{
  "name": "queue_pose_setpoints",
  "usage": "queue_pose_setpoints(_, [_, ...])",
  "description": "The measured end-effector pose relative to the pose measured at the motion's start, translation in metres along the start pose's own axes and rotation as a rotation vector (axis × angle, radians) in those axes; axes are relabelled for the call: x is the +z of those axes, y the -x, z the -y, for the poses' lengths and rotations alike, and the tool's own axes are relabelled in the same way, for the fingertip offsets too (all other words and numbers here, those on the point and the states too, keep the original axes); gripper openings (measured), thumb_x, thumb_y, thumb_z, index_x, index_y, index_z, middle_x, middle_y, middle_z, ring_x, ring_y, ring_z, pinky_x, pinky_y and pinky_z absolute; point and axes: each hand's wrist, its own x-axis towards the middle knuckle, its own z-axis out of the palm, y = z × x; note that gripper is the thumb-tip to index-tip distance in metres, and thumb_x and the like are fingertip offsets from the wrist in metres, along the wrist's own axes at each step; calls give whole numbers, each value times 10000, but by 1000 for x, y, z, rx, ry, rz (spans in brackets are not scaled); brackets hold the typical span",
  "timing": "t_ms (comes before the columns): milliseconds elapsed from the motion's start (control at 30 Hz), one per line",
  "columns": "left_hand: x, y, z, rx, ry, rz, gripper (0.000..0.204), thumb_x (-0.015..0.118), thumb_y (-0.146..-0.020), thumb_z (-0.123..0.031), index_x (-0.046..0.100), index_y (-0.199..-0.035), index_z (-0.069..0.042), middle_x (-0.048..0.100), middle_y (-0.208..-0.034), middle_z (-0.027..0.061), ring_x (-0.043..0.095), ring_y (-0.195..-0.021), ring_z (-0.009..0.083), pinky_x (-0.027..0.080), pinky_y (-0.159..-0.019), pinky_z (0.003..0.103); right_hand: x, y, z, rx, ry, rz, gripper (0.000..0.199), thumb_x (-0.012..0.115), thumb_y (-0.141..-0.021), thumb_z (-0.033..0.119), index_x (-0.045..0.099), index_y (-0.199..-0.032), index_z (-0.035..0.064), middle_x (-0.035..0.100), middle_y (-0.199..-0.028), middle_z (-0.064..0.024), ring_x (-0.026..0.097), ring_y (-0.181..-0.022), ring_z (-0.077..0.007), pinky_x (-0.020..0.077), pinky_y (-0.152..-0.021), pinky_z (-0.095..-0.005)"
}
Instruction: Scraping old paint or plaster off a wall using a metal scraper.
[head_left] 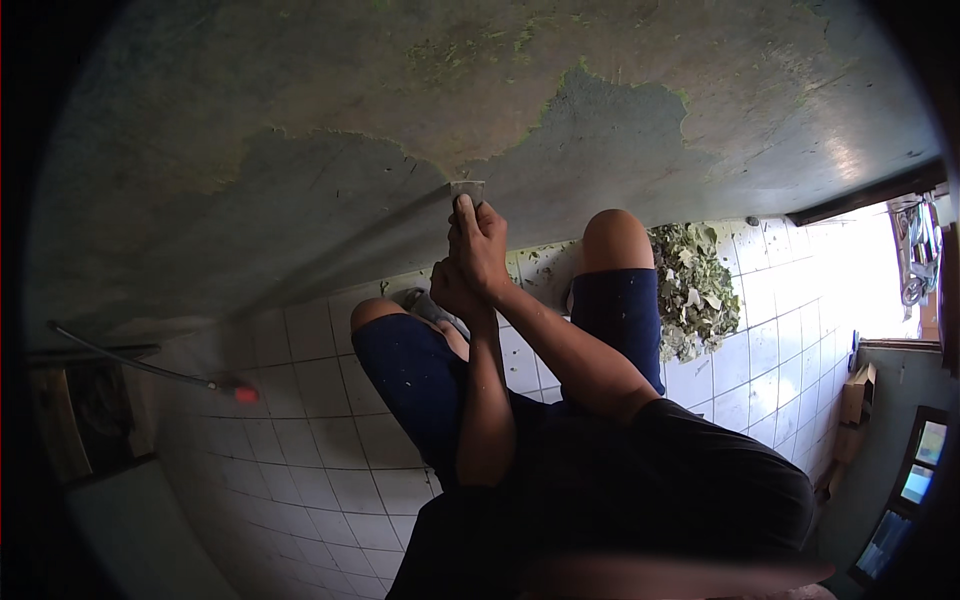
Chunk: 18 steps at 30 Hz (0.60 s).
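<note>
A scraper with a flat metal blade meets the wall just below the ragged edge where peeled paint gives way to a grey-blue coat. My right hand is closed round the scraper, one finger laid along its blade. Below it, my left hand is closed too, seemingly round the lower handle, which the fingers hide. Both forearms reach up together between my bent knees.
A heap of paint flakes lies on the white tiled floor beside my right knee. At the left, a thin rod with a red end juts out. Cardboard boxes stand far right, near a bright doorway with a motorcycle outside.
</note>
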Motion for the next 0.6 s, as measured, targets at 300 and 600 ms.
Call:
queue_pose_setpoints(300, [10,4,-4,42,-77,17,297,555,-1008,-132,568,-769,44,604,-673,95,557,-631,154,435,-576,352,-7,-4,-3,-19,19,30,359,577,-1090,291,476,-803,100,463,-679,60,381,-549,-26,305,-462,-237])
queue_pose_setpoints(600, [7,7,1,66,-161,34,295,555,-1009,-133,570,-773,45,608,-677,94,562,-633,155,437,-578,351,-5,0,7,-34,68,23,376,585,-1086,303,492,-789,92,483,-685,55,401,-570,-27,313,-475,-241])
